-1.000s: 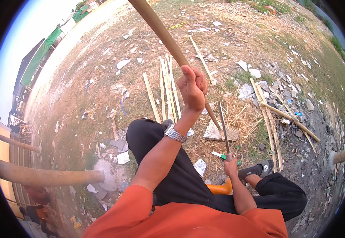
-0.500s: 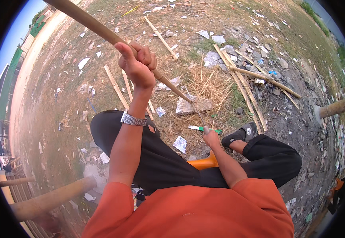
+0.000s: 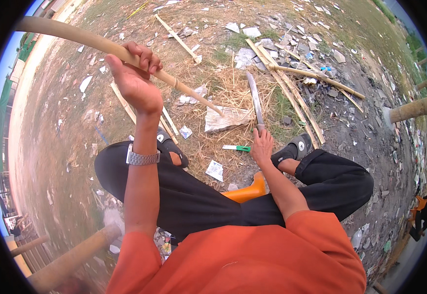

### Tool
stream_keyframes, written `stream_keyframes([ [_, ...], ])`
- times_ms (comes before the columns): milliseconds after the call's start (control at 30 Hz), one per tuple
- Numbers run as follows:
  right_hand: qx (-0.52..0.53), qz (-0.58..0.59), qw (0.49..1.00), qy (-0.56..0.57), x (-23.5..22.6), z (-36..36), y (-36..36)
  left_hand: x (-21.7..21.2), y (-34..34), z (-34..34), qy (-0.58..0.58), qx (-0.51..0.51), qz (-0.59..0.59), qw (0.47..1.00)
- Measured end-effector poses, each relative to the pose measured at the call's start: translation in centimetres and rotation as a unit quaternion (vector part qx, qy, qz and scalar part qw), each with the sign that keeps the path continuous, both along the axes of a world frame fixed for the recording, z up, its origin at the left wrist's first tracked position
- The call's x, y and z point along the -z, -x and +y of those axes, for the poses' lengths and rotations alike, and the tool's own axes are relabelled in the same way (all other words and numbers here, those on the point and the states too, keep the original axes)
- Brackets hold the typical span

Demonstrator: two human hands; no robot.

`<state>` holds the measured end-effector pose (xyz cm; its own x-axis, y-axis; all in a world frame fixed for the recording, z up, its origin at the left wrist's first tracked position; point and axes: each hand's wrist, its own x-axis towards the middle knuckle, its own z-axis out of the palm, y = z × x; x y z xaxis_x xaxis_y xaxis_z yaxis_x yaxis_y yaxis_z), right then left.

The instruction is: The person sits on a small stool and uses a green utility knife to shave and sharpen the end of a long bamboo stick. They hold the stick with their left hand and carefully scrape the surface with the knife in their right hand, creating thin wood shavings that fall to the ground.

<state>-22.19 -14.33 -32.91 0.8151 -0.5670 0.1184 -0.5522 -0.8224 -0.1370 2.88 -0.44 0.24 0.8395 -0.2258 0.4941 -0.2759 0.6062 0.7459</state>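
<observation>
My left hand (image 3: 136,73) grips a long tan bamboo pole (image 3: 76,36) that slants from the upper left down to a flat wooden block (image 3: 228,118) on the ground. My right hand (image 3: 261,145) holds the handle of a long knife (image 3: 254,100), blade pointing away over the dry straw, just right of the block. A metal watch (image 3: 142,158) is on my left wrist. I sit on an orange stool (image 3: 245,191) in black trousers and an orange shirt.
A green-and-white marker (image 3: 237,148) lies by my right hand. Split bamboo strips (image 3: 292,83) and litter cover the dirt ahead. Thick poles stand at the right (image 3: 414,109) and lower left (image 3: 71,257). Another person (image 3: 422,215) sits at the far right.
The view has swung so the pole and my left hand sit further left. My right hand, low by the marker before, now holds the knife with the blade raised forward.
</observation>
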Motion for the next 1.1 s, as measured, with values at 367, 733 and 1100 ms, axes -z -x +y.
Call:
stream_keyframes([
  [367, -0.094, 0.126, 0.987, -0.046, 7.6, 1.0, 1.1, -0.9, 0.8, 0.6, -0.139, -0.071, -0.167, 0.973],
  [733, 0.051, 0.018, 0.917, -0.395, 0.2, -0.7, -3.8, -1.8, 0.5, 0.7, -0.168, -0.126, -0.139, 0.968],
  [1100, 0.004, -0.095, 0.614, -0.784, -18.9, 0.0, -8.6, -1.8, 1.1, 1.6, -0.186, -0.164, -0.255, 0.935],
])
